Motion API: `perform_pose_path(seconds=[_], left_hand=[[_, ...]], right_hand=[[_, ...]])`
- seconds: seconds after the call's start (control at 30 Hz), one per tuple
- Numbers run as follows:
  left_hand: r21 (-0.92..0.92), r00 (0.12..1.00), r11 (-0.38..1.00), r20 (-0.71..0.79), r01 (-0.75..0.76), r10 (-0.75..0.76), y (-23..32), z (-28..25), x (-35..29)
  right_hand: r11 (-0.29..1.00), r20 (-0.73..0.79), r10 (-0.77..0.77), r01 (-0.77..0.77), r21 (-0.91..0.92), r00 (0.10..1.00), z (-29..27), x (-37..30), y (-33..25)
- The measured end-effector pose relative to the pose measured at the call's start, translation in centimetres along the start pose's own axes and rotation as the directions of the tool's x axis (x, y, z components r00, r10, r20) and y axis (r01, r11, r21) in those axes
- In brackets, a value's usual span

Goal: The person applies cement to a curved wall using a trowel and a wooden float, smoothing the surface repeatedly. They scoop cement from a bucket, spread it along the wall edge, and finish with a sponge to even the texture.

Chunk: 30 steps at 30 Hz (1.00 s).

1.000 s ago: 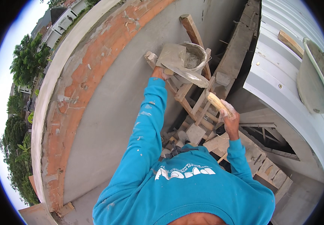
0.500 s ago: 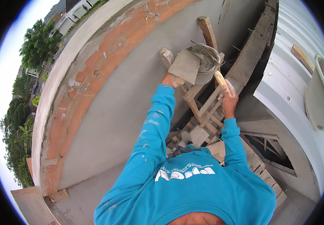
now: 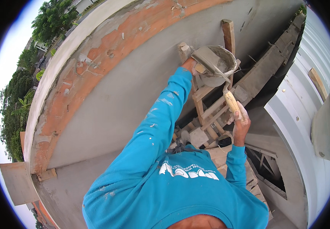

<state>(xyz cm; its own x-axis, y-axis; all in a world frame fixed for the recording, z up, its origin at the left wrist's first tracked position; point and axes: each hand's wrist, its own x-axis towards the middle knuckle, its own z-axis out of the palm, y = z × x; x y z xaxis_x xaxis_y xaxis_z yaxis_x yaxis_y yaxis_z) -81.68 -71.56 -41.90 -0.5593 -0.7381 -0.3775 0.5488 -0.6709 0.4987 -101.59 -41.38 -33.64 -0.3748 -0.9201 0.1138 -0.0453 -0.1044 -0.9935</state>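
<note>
My left hand is closed on the handle of a flat grey plastering float. The float tilts steeply over a mortar bucket, hiding part of its inside. My right hand grips a trowel by its pale wooden handle. The trowel's metal neck rises toward the bucket's near side. Its blade is hard to make out against the bucket and float. Grey wet mortar shows inside the bucket, which rests on a wooden frame.
To the left runs a grey plastered wall with a bare orange strip along its top. Timber pieces and planks lie below the bucket. Corrugated metal roofing is at right, bearing a wood offcut and another bucket.
The float has tipped from showing its broad face to a steeper tilt over the bucket. The trowel and my right hand have moved lower in the picture. The whole view has shifted.
</note>
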Motion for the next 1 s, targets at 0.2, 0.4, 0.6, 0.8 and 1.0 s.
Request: perform_pose_path(seconds=[0.2, 0.4, 0.6, 0.8, 1.0], left_hand=[[-0.007, 0.999, 1.0, -0.019, 0.028, -0.028, -0.3, 2.4, -1.8], [0.48, 0.978, 0.873, -0.126, -0.088, 0.167, -0.5, 6.2, -9.2], [0.995, 0.899, -0.076, 0.094, -0.068, 0.427, 1.3, 10.7, -16.6], [0.961, 0.819, -0.242, 0.243, -0.131, 0.521, 1.3, 13.8, -22.0], [0.954, 0.734, -0.271, 0.278, -0.132, 0.62, 1.9, 14.2, -26.8]], right_hand=[[0.992, -0.014, -0.013, 0.011, -0.124, 1.0, 0.7, 2.1, 3.6], [0.992, -0.221, 0.063, -0.085, -0.09, 0.973, 1.7, 7.1, 5.3], [0.893, -0.098, -0.036, -0.012, -0.45, 0.995, 3.1, 9.8, 0.9], [0.628, 0.108, -0.126, 0.163, -0.761, 0.986, 2.9, 15.3, 0.8], [0.378, 0.248, -0.091, 0.264, -0.887, 0.965, 1.3, 19.7, 2.2]])
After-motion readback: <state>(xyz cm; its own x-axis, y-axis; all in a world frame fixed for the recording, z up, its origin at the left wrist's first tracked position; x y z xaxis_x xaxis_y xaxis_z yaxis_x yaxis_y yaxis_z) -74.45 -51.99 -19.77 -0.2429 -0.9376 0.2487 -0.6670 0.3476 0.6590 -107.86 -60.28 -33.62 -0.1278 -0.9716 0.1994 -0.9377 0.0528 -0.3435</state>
